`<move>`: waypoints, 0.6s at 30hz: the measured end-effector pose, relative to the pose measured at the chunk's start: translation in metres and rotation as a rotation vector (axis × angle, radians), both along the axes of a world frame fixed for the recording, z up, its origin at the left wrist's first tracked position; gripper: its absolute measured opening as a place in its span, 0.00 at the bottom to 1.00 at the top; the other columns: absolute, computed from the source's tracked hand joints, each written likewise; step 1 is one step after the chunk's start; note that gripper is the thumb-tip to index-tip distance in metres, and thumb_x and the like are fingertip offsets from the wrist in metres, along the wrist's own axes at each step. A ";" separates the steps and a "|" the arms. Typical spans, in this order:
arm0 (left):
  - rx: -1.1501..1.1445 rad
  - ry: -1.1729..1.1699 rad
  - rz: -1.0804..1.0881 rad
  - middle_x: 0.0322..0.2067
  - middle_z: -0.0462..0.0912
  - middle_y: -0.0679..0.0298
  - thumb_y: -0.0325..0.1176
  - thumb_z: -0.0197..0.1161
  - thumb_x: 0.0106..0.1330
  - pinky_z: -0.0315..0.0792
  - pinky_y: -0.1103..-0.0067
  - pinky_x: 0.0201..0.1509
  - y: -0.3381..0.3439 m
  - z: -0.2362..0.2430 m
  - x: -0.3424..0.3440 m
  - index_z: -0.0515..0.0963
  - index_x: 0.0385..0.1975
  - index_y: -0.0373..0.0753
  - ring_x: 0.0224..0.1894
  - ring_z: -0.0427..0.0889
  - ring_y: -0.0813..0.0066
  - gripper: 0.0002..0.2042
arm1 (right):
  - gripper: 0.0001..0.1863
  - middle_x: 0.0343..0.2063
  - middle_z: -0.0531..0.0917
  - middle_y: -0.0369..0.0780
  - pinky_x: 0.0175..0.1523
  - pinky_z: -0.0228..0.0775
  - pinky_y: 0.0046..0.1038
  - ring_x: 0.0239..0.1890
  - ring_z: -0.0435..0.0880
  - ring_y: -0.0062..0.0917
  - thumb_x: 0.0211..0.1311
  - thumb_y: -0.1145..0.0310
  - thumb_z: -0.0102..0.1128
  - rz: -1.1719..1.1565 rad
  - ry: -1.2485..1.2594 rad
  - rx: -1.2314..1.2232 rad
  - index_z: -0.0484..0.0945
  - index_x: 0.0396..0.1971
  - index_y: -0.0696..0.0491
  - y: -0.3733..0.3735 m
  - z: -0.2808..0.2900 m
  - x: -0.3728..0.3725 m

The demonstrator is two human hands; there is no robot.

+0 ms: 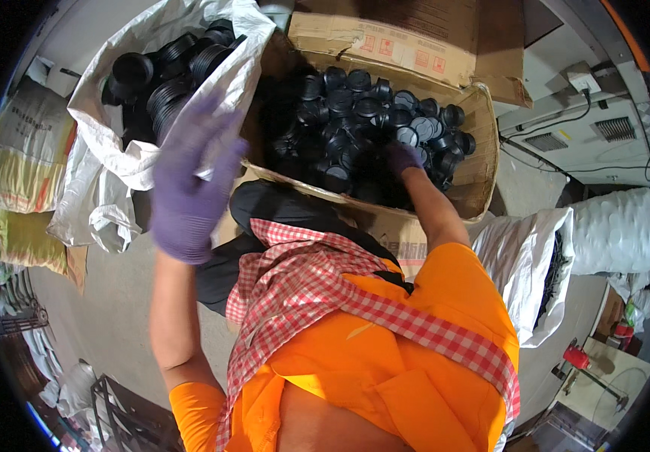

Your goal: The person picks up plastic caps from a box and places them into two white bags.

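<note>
My left hand (pixel 191 184), in a purple knit glove, is raised at the near edge of a white woven sack (pixel 246 56). Its fingers are spread and slightly blurred, with nothing seen in them. Inside the sack lie stacked black round plastic caps (pixel 168 102). My right hand (pixel 402 157), also purple-gloved, reaches down into a large cardboard box (pixel 479 162) among many loose black round caps (pixel 355 105). Its fingertips are lost among the dark caps, so whether it holds one is hidden. A few caps beside it show grey faces.
Cardboard flaps (pixel 400 34) stand up behind the box. Full sacks (pixel 31 151) are piled at the far left. Another white sack (pixel 524 260) with dark contents lies at the right. Grey cabinets (pixel 604 124) with a cable stand behind it. A red-handled tool (pixel 577 357) lies lower right.
</note>
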State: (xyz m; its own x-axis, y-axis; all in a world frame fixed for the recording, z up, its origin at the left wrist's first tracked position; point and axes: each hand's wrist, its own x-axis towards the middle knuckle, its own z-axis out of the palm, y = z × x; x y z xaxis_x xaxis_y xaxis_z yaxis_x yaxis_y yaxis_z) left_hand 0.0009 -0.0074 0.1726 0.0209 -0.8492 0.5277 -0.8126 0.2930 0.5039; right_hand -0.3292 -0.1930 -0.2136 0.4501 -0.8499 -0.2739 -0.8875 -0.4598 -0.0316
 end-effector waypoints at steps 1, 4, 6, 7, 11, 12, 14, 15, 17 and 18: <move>0.135 0.156 -0.025 0.45 0.78 0.54 0.23 0.62 0.55 0.68 0.74 0.54 0.008 -0.020 -0.002 0.77 0.41 0.35 0.50 0.76 0.62 0.13 | 0.13 0.38 0.79 0.48 0.45 0.71 0.37 0.41 0.79 0.39 0.58 0.64 0.49 0.012 -0.057 0.021 0.78 0.39 0.48 -0.004 0.017 0.007; 0.420 0.534 -0.036 0.39 0.79 0.57 0.25 0.60 0.57 0.70 0.81 0.47 0.030 -0.072 -0.012 0.75 0.43 0.32 0.41 0.78 0.75 0.13 | 0.11 0.39 0.80 0.45 0.45 0.71 0.35 0.39 0.79 0.40 0.56 0.67 0.51 -0.088 -0.242 0.031 0.78 0.38 0.48 0.006 0.123 0.023; 0.492 0.653 -0.095 0.37 0.79 0.61 0.25 0.60 0.57 0.69 0.83 0.46 0.032 -0.104 -0.018 0.74 0.46 0.32 0.38 0.77 0.77 0.16 | 0.11 0.39 0.80 0.45 0.46 0.71 0.35 0.41 0.79 0.41 0.56 0.68 0.51 0.093 -0.588 0.015 0.78 0.38 0.49 0.028 0.172 0.033; 0.544 0.764 -0.100 0.37 0.79 0.61 0.25 0.61 0.57 0.69 0.84 0.46 0.028 -0.113 -0.026 0.72 0.49 0.32 0.38 0.76 0.77 0.18 | 0.11 0.39 0.80 0.45 0.47 0.71 0.35 0.41 0.79 0.41 0.56 0.68 0.51 0.186 -0.759 0.001 0.78 0.38 0.50 0.039 0.196 0.041; 0.663 1.184 0.039 0.38 0.79 0.59 0.27 0.60 0.56 0.74 0.79 0.43 0.016 -0.114 -0.041 0.67 0.54 0.33 0.39 0.78 0.72 0.23 | 0.14 0.42 0.78 0.46 0.50 0.70 0.34 0.46 0.77 0.41 0.55 0.75 0.53 0.650 -1.099 0.068 0.75 0.43 0.55 0.100 0.244 0.094; 0.742 1.399 0.035 0.37 0.78 0.58 0.27 0.59 0.56 0.76 0.78 0.40 0.017 -0.122 -0.034 0.66 0.54 0.33 0.37 0.79 0.71 0.23 | 0.16 0.42 0.78 0.47 0.50 0.70 0.34 0.46 0.77 0.41 0.54 0.76 0.53 0.587 -1.162 0.047 0.74 0.44 0.55 0.111 0.243 0.103; 0.775 1.621 0.094 0.34 0.79 0.57 0.24 0.53 0.58 0.79 0.77 0.28 0.030 -0.131 -0.026 0.69 0.48 0.33 0.30 0.81 0.67 0.16 | 0.19 0.42 0.78 0.48 0.50 0.70 0.34 0.45 0.78 0.41 0.52 0.79 0.54 0.461 -1.299 0.012 0.73 0.47 0.56 0.130 0.239 0.122; 0.804 1.660 0.093 0.34 0.79 0.58 0.24 0.53 0.58 0.78 0.77 0.29 0.037 -0.132 -0.026 0.70 0.46 0.33 0.29 0.80 0.68 0.15 | 0.21 0.42 0.78 0.48 0.50 0.70 0.34 0.45 0.78 0.41 0.51 0.80 0.54 0.425 -1.279 0.101 0.71 0.48 0.56 0.136 0.235 0.130; 0.605 1.595 0.131 0.33 0.79 0.59 0.23 0.54 0.57 0.77 0.76 0.32 0.047 -0.127 -0.037 0.72 0.43 0.33 0.30 0.80 0.69 0.13 | 0.24 0.41 0.78 0.49 0.50 0.69 0.34 0.44 0.78 0.42 0.50 0.82 0.53 0.371 -1.231 0.291 0.69 0.51 0.56 0.146 0.233 0.143; 0.562 1.614 0.209 0.33 0.79 0.60 0.23 0.55 0.56 0.76 0.77 0.36 0.052 -0.137 -0.030 0.72 0.42 0.33 0.32 0.79 0.71 0.13 | 0.23 0.40 0.78 0.50 0.48 0.69 0.36 0.41 0.78 0.44 0.51 0.78 0.55 0.376 -1.216 0.357 0.68 0.51 0.57 0.148 0.236 0.145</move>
State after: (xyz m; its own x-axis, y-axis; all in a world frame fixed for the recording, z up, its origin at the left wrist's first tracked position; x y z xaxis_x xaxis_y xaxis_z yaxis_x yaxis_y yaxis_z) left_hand -0.0292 0.0444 0.0352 0.3155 -0.8221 -0.4739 0.5803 -0.2279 0.7818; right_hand -0.1844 -0.0446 0.0223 0.7571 -0.5862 0.2884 -0.0281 -0.4703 -0.8821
